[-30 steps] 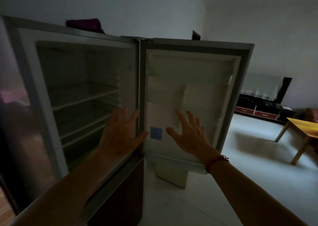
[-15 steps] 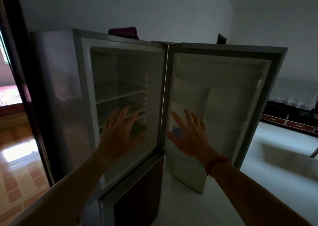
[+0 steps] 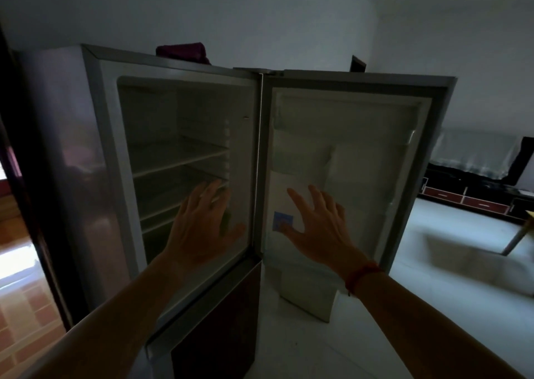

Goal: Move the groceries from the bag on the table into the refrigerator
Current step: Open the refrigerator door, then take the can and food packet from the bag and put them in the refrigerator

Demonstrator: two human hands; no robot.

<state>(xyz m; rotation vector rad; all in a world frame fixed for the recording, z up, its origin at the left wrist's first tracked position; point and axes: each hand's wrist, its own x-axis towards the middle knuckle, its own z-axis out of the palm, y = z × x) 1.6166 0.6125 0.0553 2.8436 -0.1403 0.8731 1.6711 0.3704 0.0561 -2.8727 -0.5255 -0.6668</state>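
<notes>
Dim room, pale floor (image 3: 433,306) under you. Your left hand (image 3: 199,231) and right hand (image 3: 320,228) are both raised, fingers spread, holding nothing. Past them the refrigerator (image 3: 95,136) stands open, its shelves (image 3: 179,165) bare, its door (image 3: 346,162) swung right. Farther back sits a dark cabinet (image 3: 468,196). No groceries show.

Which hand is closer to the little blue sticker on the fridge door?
The right hand. Its thumb reaches just beside the blue sticker on the open door. The left hand is farther left, in front of the fridge shelves.
</notes>
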